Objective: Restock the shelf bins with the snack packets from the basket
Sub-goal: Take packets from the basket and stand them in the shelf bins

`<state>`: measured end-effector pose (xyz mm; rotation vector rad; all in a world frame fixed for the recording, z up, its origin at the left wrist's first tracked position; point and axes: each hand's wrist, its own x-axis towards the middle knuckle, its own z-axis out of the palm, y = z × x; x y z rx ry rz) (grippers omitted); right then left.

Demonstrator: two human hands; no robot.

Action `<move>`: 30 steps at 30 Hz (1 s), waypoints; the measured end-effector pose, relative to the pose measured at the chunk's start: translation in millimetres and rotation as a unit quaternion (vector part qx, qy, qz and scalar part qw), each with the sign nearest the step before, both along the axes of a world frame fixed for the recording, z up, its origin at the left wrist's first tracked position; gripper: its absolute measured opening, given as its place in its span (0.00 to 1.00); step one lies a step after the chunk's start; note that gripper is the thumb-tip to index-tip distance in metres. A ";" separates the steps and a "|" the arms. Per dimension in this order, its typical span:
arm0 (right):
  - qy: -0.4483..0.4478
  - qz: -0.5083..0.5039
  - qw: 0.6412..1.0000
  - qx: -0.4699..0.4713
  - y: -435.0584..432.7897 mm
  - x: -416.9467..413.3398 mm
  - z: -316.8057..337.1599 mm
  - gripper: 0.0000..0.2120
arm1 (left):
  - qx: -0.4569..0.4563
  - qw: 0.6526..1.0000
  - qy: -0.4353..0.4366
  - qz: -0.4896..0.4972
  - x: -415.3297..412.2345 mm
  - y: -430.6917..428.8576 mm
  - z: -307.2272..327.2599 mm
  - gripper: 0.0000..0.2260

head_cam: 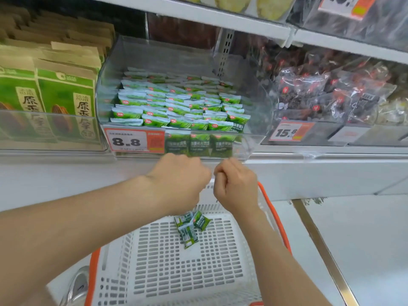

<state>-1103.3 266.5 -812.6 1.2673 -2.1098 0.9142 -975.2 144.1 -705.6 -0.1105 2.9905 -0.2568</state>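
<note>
**Three packets left, bin almost full**

The white basket [167, 261] holds three small green packets [191, 227] at its far end. They look light, crinkly and slippery, best pinched by a sealed end. Above them, the left grip [178, 180] and right grip [236, 186] are curled; whether they hold anything I cannot tell. Beyond, the clear bin [249, 142] is packed, with room only through its open top under the upper shelf [220, 21].

On shelf [331, 156]: clear bin [247, 143] (green packets [176, 107]).
</note>
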 end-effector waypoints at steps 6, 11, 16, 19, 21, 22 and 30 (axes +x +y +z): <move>-0.180 -0.046 0.881 0.434 10.7 2.1 -112.7 0.10 | 0.012 0.963 -0.259 -0.075 12.7 -9.2 -58.3 0.03; -0.309 -0.025 0.767 0.562 3.6 -0.1 -179.6 0.23 | 0.020 0.937 -0.345 -0.054 21.8 -19.4 -89.8 0.06; -0.375 0.007 0.730 0.571 -11.9 -11.7 -236.4 0.25 | 0.032 0.928 -0.370 -0.037 16.7 -23.0 -99.8 0.06; -0.357 0.021 0.713 0.603 -16.2 -15.9 -268.2 0.20 | 0.043 0.933 -0.356 -0.038 10.8 -24.3 -102.2 0.06; -0.337 -0.004 0.721 0.605 -14.9 -13.5 -273.5 0.14 | 0.045 0.936 -0.348 -0.035 7.4 -25.4 -100.8 0.05; -0.320 -0.016 0.728 0.606 -13.9 -11.4 -269.4 0.12 | 0.045 0.938 -0.343 -0.036 5.8 -26.7 -99.9 0.04; -0.417 -0.005 0.827 0.378 -5.5 -6.2 -209.4 0.08 | 0.035 0.944 -0.329 -0.006 0.8 -35.0 -95.3 0.05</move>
